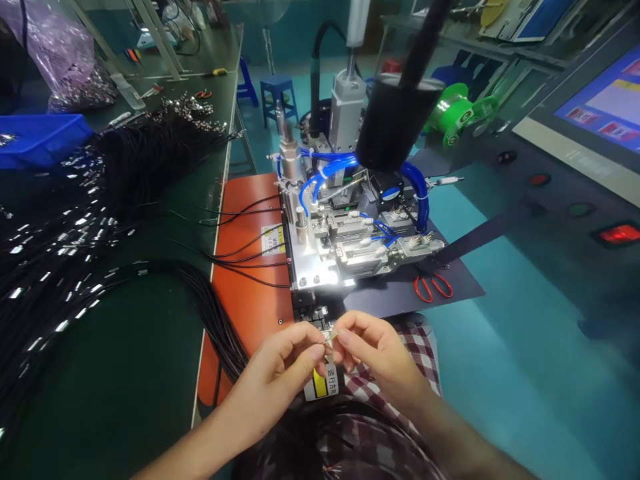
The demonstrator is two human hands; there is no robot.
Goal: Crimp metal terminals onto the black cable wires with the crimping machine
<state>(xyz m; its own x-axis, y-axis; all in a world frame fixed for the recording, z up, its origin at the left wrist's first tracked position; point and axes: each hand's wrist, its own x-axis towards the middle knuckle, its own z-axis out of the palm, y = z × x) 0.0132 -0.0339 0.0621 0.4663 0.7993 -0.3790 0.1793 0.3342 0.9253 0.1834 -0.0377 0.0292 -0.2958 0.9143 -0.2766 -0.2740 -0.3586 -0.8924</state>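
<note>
Close together at the front edge of the machine, both hands pinch thin, light-coloured wires (330, 337). My left hand (283, 363) is closed, thumb against forefinger, at the left end of the wires. From the right, my right hand (373, 347) holds the other end in a pinch. The fingertips hide most of the wires, so their number is unclear. Just below the fingers is a label (326, 383) with yellow and Chinese characters. Directly ahead stands the machine (320, 267), with metal blocks and blue air tubes. Dark cables (345, 417) lie across the lap.
An orange plate (250, 293) carries several black cables into the machine. Bundled black cables (225, 333) lie over the dark green table (110, 360) at left, near a blue bin (40, 140). Red-handled scissors (433, 288), a green spool (457, 113) and a control panel (575, 180) are at right.
</note>
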